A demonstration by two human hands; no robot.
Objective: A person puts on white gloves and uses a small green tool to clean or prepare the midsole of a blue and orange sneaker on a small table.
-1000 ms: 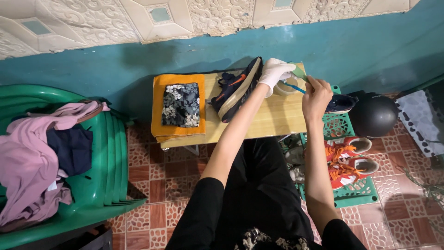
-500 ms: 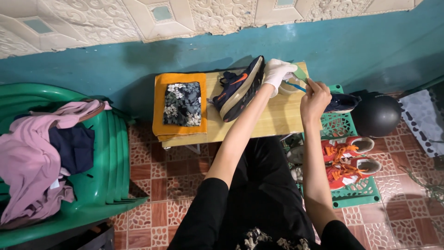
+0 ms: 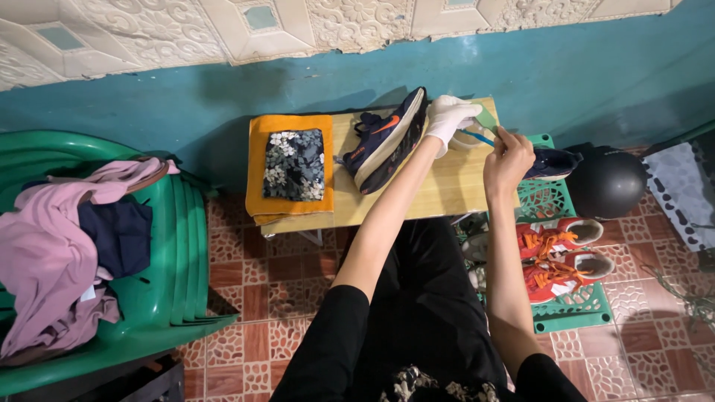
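Note:
My left hand (image 3: pixel 451 117), in a white glove, grips the heel end of a dark blue sneaker (image 3: pixel 387 139) with an orange mark, tilted on its side on a small wooden table (image 3: pixel 447 195). My right hand (image 3: pixel 509 154) is bare and holds a thin blue-handled brush (image 3: pixel 477 135) pointed toward the gloved hand. A pale round container (image 3: pixel 469 140) sits on the table under the brush, partly hidden by both hands.
An orange cloth (image 3: pixel 262 171) with a floral cloth (image 3: pixel 294 164) on it covers the table's left end. Green plastic chairs (image 3: pixel 160 275) hold a heap of clothes (image 3: pixel 52 253). At the right are a second dark sneaker (image 3: pixel 553 161), red sneakers (image 3: pixel 558 253) on a green crate, and a black helmet (image 3: pixel 605 184).
The left hand has tipped the sneaker a little more upright. The right hand with the brush stays close to the container.

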